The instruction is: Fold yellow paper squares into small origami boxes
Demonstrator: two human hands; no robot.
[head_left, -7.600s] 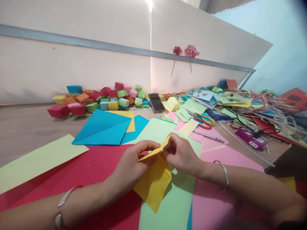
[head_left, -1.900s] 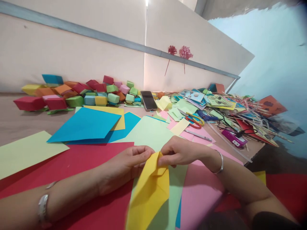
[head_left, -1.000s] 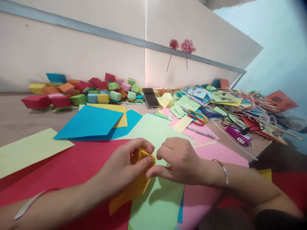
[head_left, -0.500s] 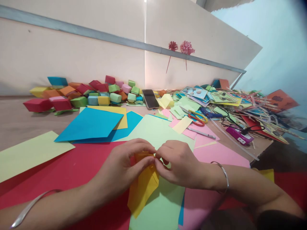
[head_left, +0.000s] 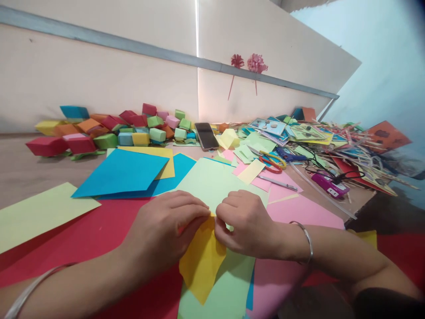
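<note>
A piece of yellow paper [head_left: 203, 261], creased and folded, hangs between my hands near the middle of the view. My left hand [head_left: 172, 221] pinches its upper edge between thumb and fingers. On the other side, my right hand [head_left: 244, 221] grips the paper's upper right edge with curled fingers, which partly hide the fold. Underneath lies a pale green sheet [head_left: 232, 283], with a red sheet [head_left: 109, 235] to the left and a pink sheet [head_left: 305, 212] to the right.
Blue paper [head_left: 126, 173] lies beyond my left hand. Folded paper boxes [head_left: 79, 144] line the wall beside a phone [head_left: 206, 136]. At right are scissors [head_left: 274, 163], a cutter knife [head_left: 277, 182], a glue gun [head_left: 290, 154], a purple power strip [head_left: 330, 185] and piled cards [head_left: 308, 133].
My left thumb and fingers have closed flatter along the paper's top edge. The yellow paper has turned slightly, showing more of its face. The view has shifted a little.
</note>
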